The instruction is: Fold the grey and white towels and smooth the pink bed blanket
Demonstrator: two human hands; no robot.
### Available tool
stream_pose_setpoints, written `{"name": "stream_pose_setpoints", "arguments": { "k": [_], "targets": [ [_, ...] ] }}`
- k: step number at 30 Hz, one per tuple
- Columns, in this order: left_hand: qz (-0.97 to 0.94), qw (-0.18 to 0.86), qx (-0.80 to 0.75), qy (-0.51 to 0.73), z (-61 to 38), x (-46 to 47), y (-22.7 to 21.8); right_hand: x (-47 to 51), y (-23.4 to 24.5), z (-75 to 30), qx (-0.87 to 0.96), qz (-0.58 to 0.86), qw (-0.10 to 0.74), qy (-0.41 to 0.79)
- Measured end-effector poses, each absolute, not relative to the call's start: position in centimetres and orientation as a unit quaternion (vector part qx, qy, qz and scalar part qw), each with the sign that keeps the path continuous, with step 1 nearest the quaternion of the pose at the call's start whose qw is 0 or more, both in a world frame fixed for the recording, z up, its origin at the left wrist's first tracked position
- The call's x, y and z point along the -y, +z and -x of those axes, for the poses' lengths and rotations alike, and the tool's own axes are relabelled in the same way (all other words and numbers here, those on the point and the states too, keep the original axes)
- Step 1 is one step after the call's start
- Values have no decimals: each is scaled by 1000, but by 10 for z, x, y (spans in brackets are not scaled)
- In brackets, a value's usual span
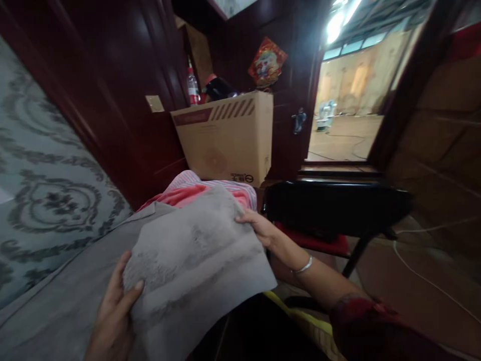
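Note:
A grey piece of cloth [195, 245], fuzzy in patches and creased across its lower part, is spread between my two hands. My left hand [114, 311] grips its left edge, with the thumb on top and a finger at the rim. At the upper right edge, my right hand [259, 225] pinches the cloth, thumb on top and the other fingers mostly hidden beneath. The cloth's lower part hangs over my dark-clothed lap. Behind it lie a grey sheet [75, 281] and pink and striped fabric [186, 190].
A large cardboard box [225, 138] stands beyond the fabric, with a bottle [193, 87] behind its top edge. To the right is a black chair [334, 208] with a red seat. A white cable [421, 273] runs over the floor, near an open doorway [345, 110].

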State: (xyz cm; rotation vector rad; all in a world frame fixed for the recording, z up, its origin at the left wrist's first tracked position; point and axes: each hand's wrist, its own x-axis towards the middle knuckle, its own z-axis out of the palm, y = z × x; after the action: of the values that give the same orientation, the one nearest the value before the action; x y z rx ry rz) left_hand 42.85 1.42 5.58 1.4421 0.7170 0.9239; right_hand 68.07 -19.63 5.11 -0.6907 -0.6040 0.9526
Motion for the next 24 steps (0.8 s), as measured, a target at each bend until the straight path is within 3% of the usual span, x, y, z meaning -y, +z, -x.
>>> {"name": "stream_pose_setpoints", "arguments": {
  "k": [6,12,16,24],
  "targets": [
    [-652,688,-82,308,-574,54,101,336,107,-730,254,407,842,245],
    [-628,747,44,214,-708,126,130,441,133,-778,121,504,851,83],
    [-627,759,68,162,-774,165,127,486,127,-804,57,534,843,28],
    [-696,710,-51,100,-830,186,80,508,97,-823,-33,572,819,-42]
  ]
}}
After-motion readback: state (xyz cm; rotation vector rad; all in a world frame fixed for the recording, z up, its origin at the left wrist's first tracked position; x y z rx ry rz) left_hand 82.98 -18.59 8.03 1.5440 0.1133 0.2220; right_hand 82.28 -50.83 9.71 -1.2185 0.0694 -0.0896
